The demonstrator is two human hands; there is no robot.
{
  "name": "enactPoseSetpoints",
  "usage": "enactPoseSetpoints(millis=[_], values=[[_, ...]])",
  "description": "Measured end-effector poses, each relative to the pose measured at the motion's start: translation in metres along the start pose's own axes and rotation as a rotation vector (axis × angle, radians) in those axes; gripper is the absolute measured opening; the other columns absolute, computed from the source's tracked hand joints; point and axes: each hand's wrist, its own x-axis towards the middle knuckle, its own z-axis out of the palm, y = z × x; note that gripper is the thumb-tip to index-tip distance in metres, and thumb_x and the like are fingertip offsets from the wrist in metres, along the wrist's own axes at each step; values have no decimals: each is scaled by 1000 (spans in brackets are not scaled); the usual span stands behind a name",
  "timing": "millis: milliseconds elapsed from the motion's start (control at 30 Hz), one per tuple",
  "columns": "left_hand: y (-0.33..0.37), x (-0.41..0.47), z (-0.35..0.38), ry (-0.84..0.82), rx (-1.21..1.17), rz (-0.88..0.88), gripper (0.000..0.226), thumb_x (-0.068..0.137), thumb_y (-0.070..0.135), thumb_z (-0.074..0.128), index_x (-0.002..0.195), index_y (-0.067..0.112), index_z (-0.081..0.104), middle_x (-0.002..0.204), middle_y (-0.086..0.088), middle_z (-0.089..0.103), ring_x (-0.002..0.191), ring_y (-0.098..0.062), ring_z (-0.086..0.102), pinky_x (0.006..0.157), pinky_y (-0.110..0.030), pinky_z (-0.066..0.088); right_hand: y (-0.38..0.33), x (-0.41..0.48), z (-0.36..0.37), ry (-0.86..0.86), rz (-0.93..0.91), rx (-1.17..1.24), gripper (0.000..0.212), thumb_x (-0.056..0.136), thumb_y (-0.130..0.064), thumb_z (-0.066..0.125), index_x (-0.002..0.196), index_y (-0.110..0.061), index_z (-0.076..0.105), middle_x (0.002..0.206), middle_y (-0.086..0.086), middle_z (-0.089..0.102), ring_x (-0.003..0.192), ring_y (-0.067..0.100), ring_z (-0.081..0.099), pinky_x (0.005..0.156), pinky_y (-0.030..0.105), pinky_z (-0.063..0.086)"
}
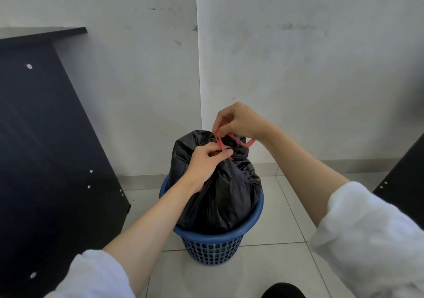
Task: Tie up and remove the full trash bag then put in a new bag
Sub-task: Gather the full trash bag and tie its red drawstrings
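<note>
A full black trash bag (226, 194) bulges out of a blue mesh bin (212, 245) on the tiled floor. Its neck is gathered at the top, where a red drawstring (243, 143) loops around it. My left hand (206, 162) pinches one end of the drawstring against the bag's neck. My right hand (236, 120) is higher and just behind the bag, pinching the other part of the drawstring, which loops down under its wrist. Both arms reach in from below with white sleeves pushed back.
A dark panel of furniture (46, 148) stands close on the left. Another dark panel (403, 178) edges in at the right. A white wall corner (198, 68) rises right behind the bin. A black shoe tip (283, 291) shows at the bottom.
</note>
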Motion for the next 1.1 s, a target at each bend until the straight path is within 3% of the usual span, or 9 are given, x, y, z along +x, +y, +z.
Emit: enactPoseSetpoints(millis=[133, 300, 400, 500, 667, 733, 833, 1000, 1100], values=[[3, 3, -10, -75, -92, -92, 12, 91, 18, 61, 86, 10, 69, 84, 1, 70, 81, -6, 64, 81, -15, 46, 17, 5, -9, 32, 68, 137, 16, 77, 4, 70, 79, -11, 74, 81, 8, 74, 75, 17, 67, 79, 29, 57], [0, 10, -16, -136, -187, -144, 18, 96, 14, 52, 80, 13, 61, 75, 7, 67, 78, -8, 62, 81, -22, 45, 44, 5, -1, 44, 216, 341, 12, 83, 0, 67, 83, -10, 74, 65, 13, 58, 32, 11, 40, 31, 18, 28], [-2, 10, -13, -142, -326, -201, 17, 98, 7, 46, 90, 9, 61, 85, -3, 68, 82, -13, 64, 79, -22, 52, 59, 6, 0, -15, 322, 470, 13, 86, 0, 63, 85, -10, 72, 62, 9, 52, 33, 8, 37, 33, 17, 27], [-2, 12, -12, -128, -370, -181, 23, 97, 0, 45, 114, 15, 50, 99, -10, 67, 92, -18, 64, 87, -28, 53, 73, 9, 4, -38, 416, 633, 23, 89, 4, 56, 79, -8, 72, 64, 7, 63, 51, 13, 54, 51, 20, 43], [0, 12, -26, -265, -123, -99, 47, 86, -8, 49, 119, 26, 49, 108, -6, 60, 103, -18, 59, 96, -32, 46, 71, 11, 17, -8, 551, 880, 27, 95, 9, 39, 84, -2, 62, 57, 7, 65, 39, 9, 56, 37, 16, 45], [-2, 11, -30, -318, 15, -14, 58, 82, 1, 68, 127, 31, 48, 123, 2, 58, 115, -10, 56, 101, -25, 45, 74, 14, 23, -5, 544, 890, 25, 93, 6, 44, 89, -3, 67, 80, 13, 68, 59, 15, 61, 53, 16, 52], [-2, 13, -25, -121, 155, 49, 39, 78, 20, 76, 113, 26, 58, 109, 16, 62, 104, 0, 57, 88, -8, 41, 73, 12, 24, 24, 512, 940, 23, 90, 9, 49, 91, -4, 69, 84, 11, 72, 68, 17, 68, 65, 22, 59], [-3, 31, -27, 150, 346, 126, 13, 86, 30, 66, 96, 23, 61, 105, -5, 57, 98, -14, 56, 84, -19, 43, 63, -6, 20, 153, 429, 754, 15, 88, 11, 56, 90, 3, 68, 62, 8, 68, 44, 13, 60, 35, 16, 42], [3, 31, -32, 174, 480, 125, 12, 92, 33, 57, 94, 21, 55, 82, 7, 56, 76, -7, 53, 65, -12, 39, 62, -15, 24, 201, 427, 592, 8, 87, 6, 60, 90, 2, 67, 50, 7, 62, 31, 9, 47, 28, 15, 29]])
